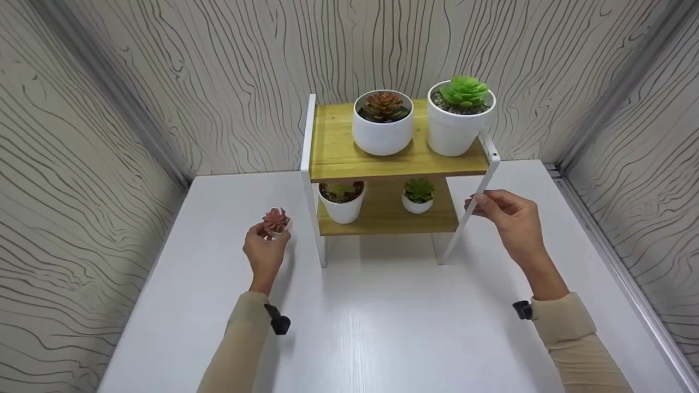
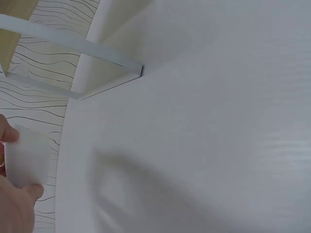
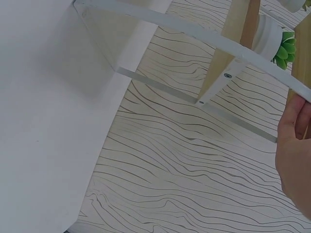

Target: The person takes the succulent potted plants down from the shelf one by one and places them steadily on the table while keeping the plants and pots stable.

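My left hand [image 1: 266, 248], left of the shelf, grips a small white pot [image 2: 28, 158] between thumb and fingers. A pinkish-red succulent [image 1: 276, 220] rises out of that pot. On the other side, my right hand [image 1: 513, 218] pinches the white frame [image 1: 463, 225] of a two-tier wooden shelf at its right front upright. The right wrist view has these fingers [image 3: 291, 116] against the frame. The top board [image 1: 333, 147] bears a white pot with a reddish-brown succulent [image 1: 383, 106] and a taller white pot with a bright green succulent [image 1: 464, 91].
The lower board [image 1: 382, 221] holds a white pot [image 1: 343, 210] at its left and a small white pot with a green succulent [image 1: 419, 191] at its right. The shelf stands on a white table [image 1: 349, 316]. Wood-grain patterned panels [image 1: 246, 82] enclose the back and sides.
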`<state>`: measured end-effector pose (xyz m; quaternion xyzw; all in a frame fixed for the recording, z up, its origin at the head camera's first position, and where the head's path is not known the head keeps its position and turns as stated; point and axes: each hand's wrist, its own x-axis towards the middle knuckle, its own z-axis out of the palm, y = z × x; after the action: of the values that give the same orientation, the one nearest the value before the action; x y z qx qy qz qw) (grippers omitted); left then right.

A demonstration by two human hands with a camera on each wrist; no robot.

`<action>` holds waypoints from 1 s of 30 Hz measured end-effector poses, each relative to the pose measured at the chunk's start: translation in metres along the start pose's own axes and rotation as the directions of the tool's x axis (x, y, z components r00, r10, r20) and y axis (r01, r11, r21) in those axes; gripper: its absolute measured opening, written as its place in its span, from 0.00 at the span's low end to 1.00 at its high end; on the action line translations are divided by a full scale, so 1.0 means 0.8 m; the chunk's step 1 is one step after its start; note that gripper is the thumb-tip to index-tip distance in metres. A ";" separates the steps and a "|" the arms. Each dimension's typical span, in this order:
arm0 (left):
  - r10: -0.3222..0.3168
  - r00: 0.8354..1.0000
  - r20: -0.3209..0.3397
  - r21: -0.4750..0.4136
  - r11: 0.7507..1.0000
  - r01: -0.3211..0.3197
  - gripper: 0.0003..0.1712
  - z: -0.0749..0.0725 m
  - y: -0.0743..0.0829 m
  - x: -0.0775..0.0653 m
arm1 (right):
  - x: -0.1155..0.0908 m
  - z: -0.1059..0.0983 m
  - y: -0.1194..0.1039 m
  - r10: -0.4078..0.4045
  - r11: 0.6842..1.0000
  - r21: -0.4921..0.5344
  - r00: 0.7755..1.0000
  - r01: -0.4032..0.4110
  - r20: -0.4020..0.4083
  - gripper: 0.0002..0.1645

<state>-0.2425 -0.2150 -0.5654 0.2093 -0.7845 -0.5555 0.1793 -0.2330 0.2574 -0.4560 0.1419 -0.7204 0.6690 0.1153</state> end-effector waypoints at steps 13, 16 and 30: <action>-0.058 0.996 -0.073 0.024 0.998 0.060 0.35 0.012 -0.021 0.001 | -0.001 0.001 0.000 0.042 0.999 -0.019 0.998 -0.043 -0.036 0.15; -0.068 0.992 -0.103 0.020 0.997 0.070 0.35 0.013 -0.027 0.002 | 0.000 0.000 0.000 0.024 1.000 0.004 1.000 -0.024 -0.015 0.16; -0.080 0.984 -0.161 -0.033 0.997 0.076 0.35 0.028 -0.033 -0.003 | 0.000 0.002 0.001 0.034 0.999 0.036 0.998 -0.032 -0.045 0.15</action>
<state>-0.2482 -0.2038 -0.5974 0.2820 -0.7511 -0.5535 0.2236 -0.2330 0.2557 -0.4571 0.1168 -0.7080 0.6864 0.1180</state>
